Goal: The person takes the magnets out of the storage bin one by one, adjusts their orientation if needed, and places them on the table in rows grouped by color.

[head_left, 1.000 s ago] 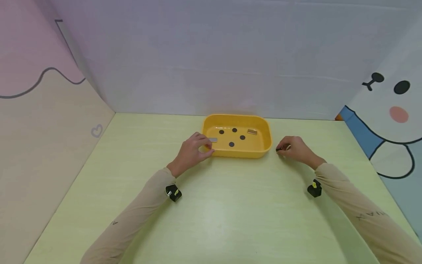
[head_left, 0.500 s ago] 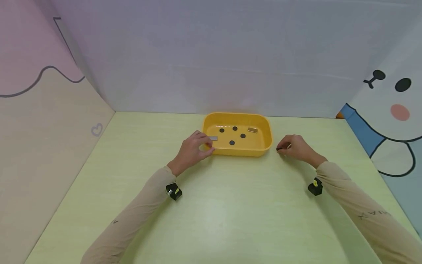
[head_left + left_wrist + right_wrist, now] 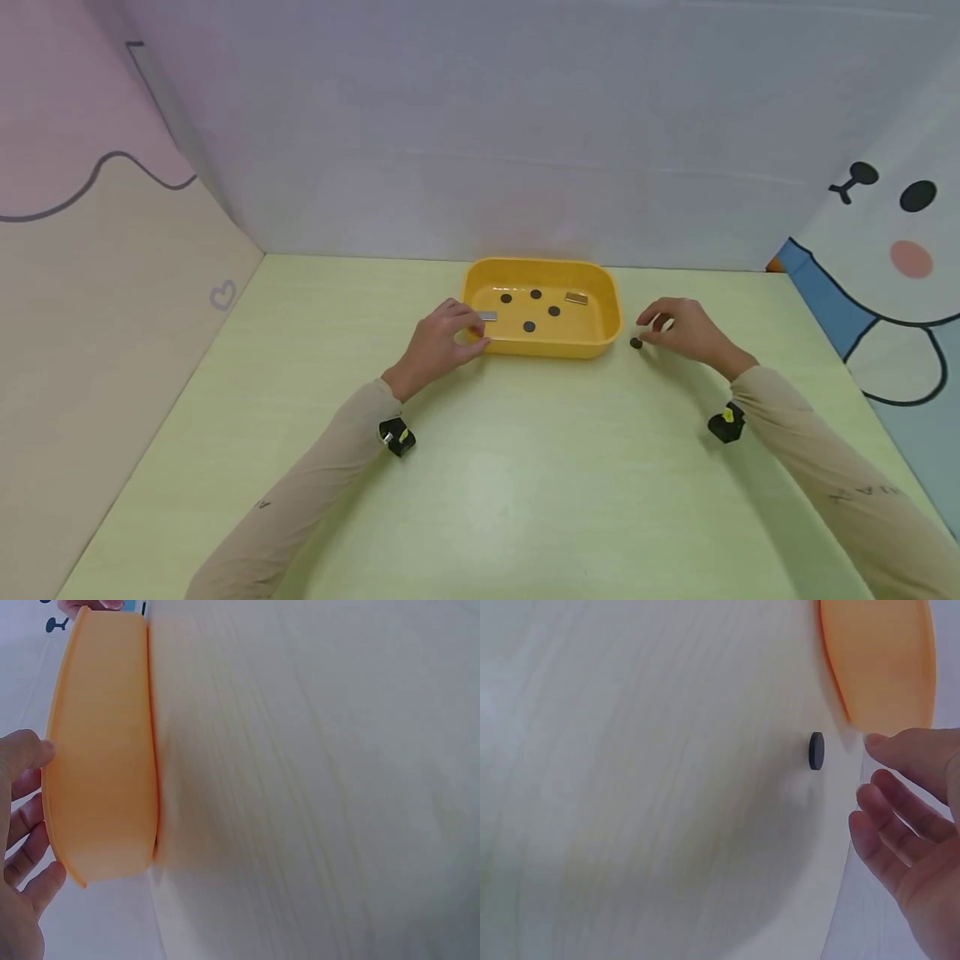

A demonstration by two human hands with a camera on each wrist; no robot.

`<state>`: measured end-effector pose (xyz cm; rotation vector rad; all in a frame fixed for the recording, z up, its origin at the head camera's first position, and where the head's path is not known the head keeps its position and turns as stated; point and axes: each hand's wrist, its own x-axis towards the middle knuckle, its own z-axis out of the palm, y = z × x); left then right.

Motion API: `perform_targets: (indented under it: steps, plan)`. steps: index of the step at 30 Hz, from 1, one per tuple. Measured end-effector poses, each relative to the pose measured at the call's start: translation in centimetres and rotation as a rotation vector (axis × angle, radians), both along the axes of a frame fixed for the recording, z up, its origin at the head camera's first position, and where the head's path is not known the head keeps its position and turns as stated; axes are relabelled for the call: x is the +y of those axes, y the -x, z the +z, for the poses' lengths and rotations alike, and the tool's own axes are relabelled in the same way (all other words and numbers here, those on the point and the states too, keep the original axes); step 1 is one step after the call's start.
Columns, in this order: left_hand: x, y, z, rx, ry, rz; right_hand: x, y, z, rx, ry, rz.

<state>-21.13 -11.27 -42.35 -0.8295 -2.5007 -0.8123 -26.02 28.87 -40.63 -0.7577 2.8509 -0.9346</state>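
Note:
A yellow tray (image 3: 545, 347) stands at the back of the table, its outer wall (image 3: 105, 750) filling the left of the left wrist view. My left hand (image 3: 444, 337) holds the rim at the tray's front left corner between thumb and fingers. Just right of the tray, a small black disc (image 3: 636, 342) lies on the table; the right wrist view shows this thick round disc (image 3: 817, 751) apart from the fingertips. My right hand (image 3: 681, 333) hovers beside and above it, thumb and fingers spread with nothing between them.
Inside the tray lie several flat dark discs (image 3: 529, 327), a silver bar (image 3: 487, 316) partly behind my left fingers, and a gold-coloured bar (image 3: 577, 298). Behind the tray rises a pale wall (image 3: 480, 167). The light green table (image 3: 525, 467) spreads in front.
My right hand has let go of the black disc and lifted slightly up and to the right; the disc stays on the table. The left hand keeps its hold on the tray.

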Motion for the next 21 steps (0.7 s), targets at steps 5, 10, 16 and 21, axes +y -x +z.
perform_targets:
  steps: [5, 10, 16, 21]
  plan:
    - [0.0, 0.0, 0.0, 0.013, -0.01, -0.003, 0.0, -0.2, 1.0, 0.01, 0.031, 0.009]
    - [0.0, 0.1, -0.2, 0.014, -0.011, -0.008, -0.1, -0.4, 1.9, 0.027, 0.044, 0.019]
    - [-0.1, 0.1, -0.1, -0.002, -0.01, -0.005, -0.3, -0.2, 2.6, 0.03, 0.047, 0.021]
    - [0.0, 0.1, -0.1, -0.007, -0.01, -0.001, -0.7, -0.2, 3.5, 0.015, 0.065, 0.013]
